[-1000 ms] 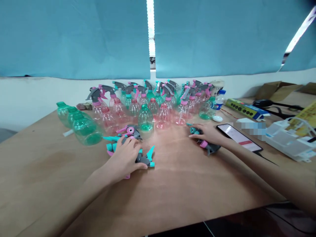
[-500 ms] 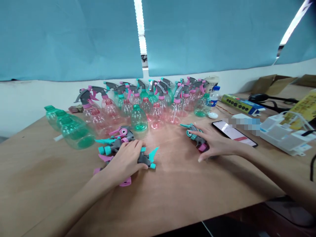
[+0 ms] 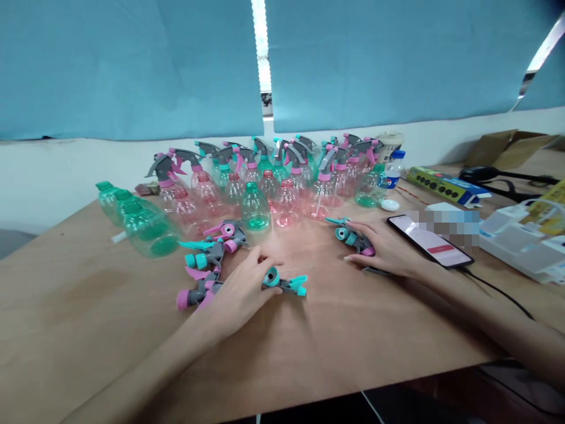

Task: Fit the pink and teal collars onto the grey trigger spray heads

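Observation:
My left hand (image 3: 249, 281) is closed on a grey and teal spray head (image 3: 286, 284), thumb below, its teal collar facing me. Beside that wrist lie several loose spray heads: a grey and pink one (image 3: 232, 232), a grey and teal one (image 3: 207, 256) and a grey and pink one (image 3: 198, 294). To the right, my right hand (image 3: 386, 244) curls around another teal and grey spray head (image 3: 351, 237), which rests at the table. A pink collar (image 3: 367, 251) shows under its fingers; whether it belongs to a second head is hard to tell.
Behind the hands stand several pink and green bottles (image 3: 256, 212), many with spray heads fitted. Green bottles (image 3: 150, 232) stand at the left. On the right are a phone (image 3: 426, 238) with a cable, a clear plastic case (image 3: 521, 241), a Pepsi bottle (image 3: 394, 171) and a green box (image 3: 441, 184).
My left hand has moved right with the teal spray head, away from the loose pile, and turned its collar toward me. My right hand's fingers have drawn closer around its spray head. The view has shifted slightly.

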Tool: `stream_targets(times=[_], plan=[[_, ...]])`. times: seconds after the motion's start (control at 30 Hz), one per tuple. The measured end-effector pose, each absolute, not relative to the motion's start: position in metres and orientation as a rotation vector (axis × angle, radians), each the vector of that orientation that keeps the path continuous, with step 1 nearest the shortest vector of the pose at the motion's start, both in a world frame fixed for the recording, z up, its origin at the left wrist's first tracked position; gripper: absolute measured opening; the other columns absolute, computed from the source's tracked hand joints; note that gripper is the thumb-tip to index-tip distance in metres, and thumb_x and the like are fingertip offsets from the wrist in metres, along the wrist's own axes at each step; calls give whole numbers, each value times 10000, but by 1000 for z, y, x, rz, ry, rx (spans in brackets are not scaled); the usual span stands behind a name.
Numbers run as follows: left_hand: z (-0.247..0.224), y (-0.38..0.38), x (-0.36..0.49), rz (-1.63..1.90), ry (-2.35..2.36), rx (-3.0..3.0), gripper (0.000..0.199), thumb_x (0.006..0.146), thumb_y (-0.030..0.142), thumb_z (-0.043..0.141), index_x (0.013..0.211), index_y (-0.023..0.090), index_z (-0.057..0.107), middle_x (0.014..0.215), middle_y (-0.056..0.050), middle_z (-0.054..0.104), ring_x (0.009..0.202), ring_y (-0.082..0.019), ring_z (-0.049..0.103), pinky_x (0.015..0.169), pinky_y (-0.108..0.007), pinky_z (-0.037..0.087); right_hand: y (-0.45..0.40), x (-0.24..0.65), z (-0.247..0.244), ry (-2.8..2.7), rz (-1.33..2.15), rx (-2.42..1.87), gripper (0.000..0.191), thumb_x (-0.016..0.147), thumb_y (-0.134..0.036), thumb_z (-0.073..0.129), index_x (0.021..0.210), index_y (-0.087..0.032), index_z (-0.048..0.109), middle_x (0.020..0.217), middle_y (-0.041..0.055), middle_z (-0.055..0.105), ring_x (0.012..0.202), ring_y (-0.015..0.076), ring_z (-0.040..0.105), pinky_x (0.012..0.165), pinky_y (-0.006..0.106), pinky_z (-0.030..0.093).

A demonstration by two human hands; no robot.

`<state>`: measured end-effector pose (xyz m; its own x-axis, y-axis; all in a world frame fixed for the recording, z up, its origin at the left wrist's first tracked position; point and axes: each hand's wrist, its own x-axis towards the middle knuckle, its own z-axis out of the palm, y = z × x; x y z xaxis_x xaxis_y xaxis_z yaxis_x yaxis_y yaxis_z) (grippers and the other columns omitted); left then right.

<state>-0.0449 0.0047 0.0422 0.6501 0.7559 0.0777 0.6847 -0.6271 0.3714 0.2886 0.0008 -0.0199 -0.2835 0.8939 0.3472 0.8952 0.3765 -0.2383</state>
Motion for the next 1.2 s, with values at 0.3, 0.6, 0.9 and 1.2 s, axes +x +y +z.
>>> stream_targets(times=[0.3,0.6,0.9,1.2], plan=[[31,-3,-39,599,1186,2466,147,816,160,569,947,222,591,1006,-22,506,903,-192,555,786,-340,472,8,281,-16,-2319,-63,-1482,343,896,-457,457,1188,-311,564,1196,25,643,1115,286,558,1065,594,165],[23,-9,-28,640,1164,2436,74,836,171,576,904,200,590,917,-17,514,818,-178,561,729,-317,451,21,286,-23,-2177,-324,-1440,230,913,-352,465,1014,-265,653,1081,41,699,1063,268,599,1075,553,163],[3,-9,-27,852,1241,2368,169,814,127,588,950,218,544,926,-3,514,830,-172,553,718,-288,456,-32,191,23,-2244,-71,-943,305,837,-434,603,1073,-240,597,955,31,697,948,219,616,985,444,367],[-1,-15,-24,832,1138,2185,244,816,182,605,1039,230,518,1028,-32,543,900,-194,568,763,-336,503,-29,159,-1,-2270,-375,-1163,197,912,-349,515,1015,-249,650,1042,57,693,985,270,585,1038,603,223]])
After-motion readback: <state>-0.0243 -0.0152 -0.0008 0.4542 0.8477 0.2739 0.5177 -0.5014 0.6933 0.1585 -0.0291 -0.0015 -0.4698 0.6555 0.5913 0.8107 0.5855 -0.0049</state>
